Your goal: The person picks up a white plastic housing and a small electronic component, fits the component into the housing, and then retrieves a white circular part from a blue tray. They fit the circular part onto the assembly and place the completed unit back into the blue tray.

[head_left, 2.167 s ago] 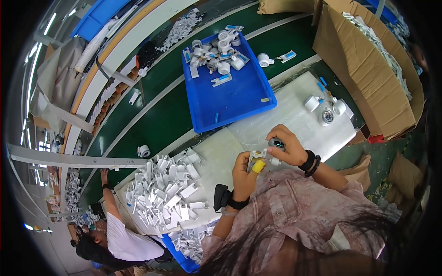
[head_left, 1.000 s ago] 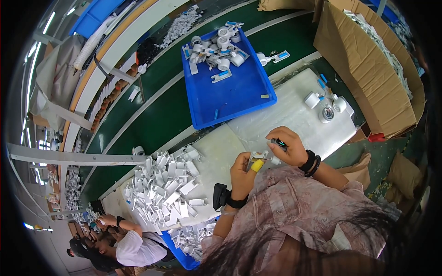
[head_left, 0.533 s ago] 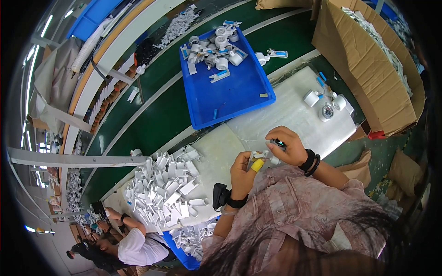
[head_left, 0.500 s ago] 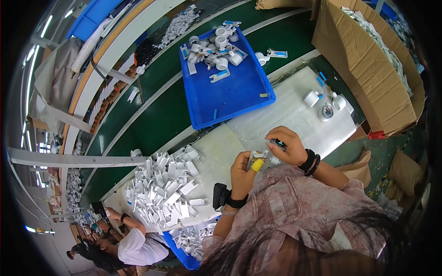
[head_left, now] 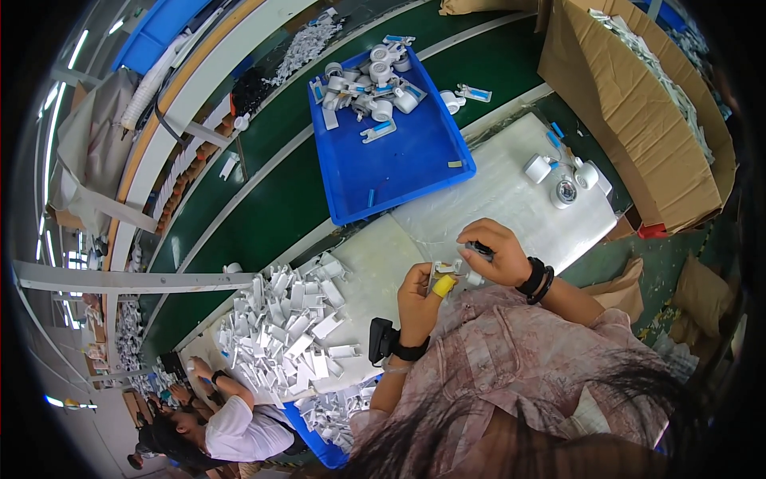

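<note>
My left hand, with a yellow cover on its thumb, grips a small white plastic housing in front of my body. Just right of it, my right hand is closed around a small dark tool, whose kind I cannot make out. Below the right fingers, a white rounded part sits close to the housing; whether the two are joined is unclear. To the left on the bench lies a large heap of white plastic housings.
A blue tray holds white round-headed units at its far end. On the right of the bench stand several white round units. A big cardboard box rises at far right. Beyond runs a green conveyor. A co-worker sits at lower left.
The dark tool in my right hand has turned slightly, and its lit spot no longer shows. Both hands stay nearly in place. The co-worker's hand at lower left has shifted a little.
</note>
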`<state>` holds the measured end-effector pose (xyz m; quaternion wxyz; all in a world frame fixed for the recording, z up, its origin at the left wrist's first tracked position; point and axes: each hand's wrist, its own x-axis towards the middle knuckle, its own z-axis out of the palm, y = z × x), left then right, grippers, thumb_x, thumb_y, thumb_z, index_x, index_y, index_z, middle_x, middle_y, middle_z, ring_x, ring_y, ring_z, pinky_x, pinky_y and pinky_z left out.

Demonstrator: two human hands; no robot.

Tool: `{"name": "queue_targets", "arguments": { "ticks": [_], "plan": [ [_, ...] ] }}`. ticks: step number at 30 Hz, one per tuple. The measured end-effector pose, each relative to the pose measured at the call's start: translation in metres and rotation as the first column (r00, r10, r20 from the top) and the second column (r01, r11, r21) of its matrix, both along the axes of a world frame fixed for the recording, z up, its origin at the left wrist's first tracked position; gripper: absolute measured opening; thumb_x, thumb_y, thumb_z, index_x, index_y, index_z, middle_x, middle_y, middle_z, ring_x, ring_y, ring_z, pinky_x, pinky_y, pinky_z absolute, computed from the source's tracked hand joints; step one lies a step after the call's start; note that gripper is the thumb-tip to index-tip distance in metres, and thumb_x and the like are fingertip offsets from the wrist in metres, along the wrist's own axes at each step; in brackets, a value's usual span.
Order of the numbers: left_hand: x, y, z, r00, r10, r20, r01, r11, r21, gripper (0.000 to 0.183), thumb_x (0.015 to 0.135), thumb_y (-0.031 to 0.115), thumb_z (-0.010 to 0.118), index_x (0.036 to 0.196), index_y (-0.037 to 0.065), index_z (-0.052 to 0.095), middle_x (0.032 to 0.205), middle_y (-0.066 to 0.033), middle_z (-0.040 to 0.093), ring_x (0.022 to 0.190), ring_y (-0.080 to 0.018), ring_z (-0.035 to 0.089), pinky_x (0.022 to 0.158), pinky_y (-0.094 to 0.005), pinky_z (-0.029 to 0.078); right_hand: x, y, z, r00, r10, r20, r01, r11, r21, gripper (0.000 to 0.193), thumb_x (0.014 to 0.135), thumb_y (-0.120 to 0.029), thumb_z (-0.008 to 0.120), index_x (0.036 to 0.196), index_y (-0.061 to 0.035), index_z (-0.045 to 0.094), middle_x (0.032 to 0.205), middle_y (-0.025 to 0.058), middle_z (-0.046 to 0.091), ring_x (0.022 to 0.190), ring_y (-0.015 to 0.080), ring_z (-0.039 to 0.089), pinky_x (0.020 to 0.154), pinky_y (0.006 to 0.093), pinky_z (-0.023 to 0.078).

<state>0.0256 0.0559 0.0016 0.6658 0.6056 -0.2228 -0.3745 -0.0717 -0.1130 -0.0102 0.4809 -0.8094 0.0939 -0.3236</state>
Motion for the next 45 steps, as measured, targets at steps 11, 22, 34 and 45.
{"name": "queue_targets", "arguments": {
  "ticks": [11, 22, 34, 45],
  "plan": [
    [0.013, -0.001, 0.002, 0.997, 0.067, -0.028, -0.067, 0.998, -0.010, 0.017, 0.087, 0.002, 0.064, 0.102, -0.001, 0.057, 0.092, -0.0074, 0.065, 0.081, -0.0134, 0.064, 0.070, -0.0243, 0.052, 0.002, -0.003, -0.005, 0.993, 0.095, -0.077, -0.093, 0.995, 0.023, 0.018, 0.094, -0.016, 0.054, 0.098, -0.0004, 0.062, 0.096, 0.0149, 0.062, 0.089, 0.0303, 0.061, 0.079, 0.0364, 0.050],
    [0.178, 0.070, -0.051, 0.821, 0.484, 0.303, -0.531, 0.842, 0.097, 0.009, 0.088, 0.004, 0.063, 0.094, 0.000, 0.057, 0.084, -0.0075, 0.066, 0.069, -0.0140, 0.064, 0.059, -0.0257, 0.052, 0.024, -0.099, -0.025, 0.953, -0.057, -0.299, 0.080, 0.995, 0.063, 0.016, 0.090, -0.008, 0.059, 0.105, -0.0014, 0.061, 0.096, 0.0108, 0.062, 0.080, 0.0182, 0.062, 0.072, 0.0302, 0.050],
    [0.379, 0.040, -0.135, 0.489, 0.755, 0.437, -0.823, 0.565, -0.055, 0.021, 0.086, 0.003, 0.063, 0.105, -0.004, 0.056, 0.103, -0.0136, 0.061, 0.089, -0.0188, 0.059, 0.080, -0.0324, 0.050, 0.177, -0.312, -0.149, 0.777, -0.496, -0.388, 0.535, 0.845, -0.009, 0.028, 0.084, -0.023, 0.067, 0.101, -0.0012, 0.061, 0.080, 0.0075, 0.065, 0.071, 0.0183, 0.063, 0.065, 0.0313, 0.051],
    [0.299, 0.033, -0.143, 0.572, 0.408, 0.711, -0.650, 0.755, 0.090, 0.024, 0.089, 0.002, 0.056, 0.113, -0.003, 0.056, 0.117, -0.0119, 0.057, 0.103, -0.0208, 0.057, 0.081, -0.0292, 0.050, 0.212, -0.330, -0.160, 0.766, -0.537, -0.353, 0.628, 0.743, 0.232, 0.035, 0.083, -0.031, 0.072, 0.091, 0.0024, 0.065, 0.076, 0.0098, 0.066, 0.072, 0.0150, 0.062, 0.068, 0.0291, 0.049]
  ]
}}
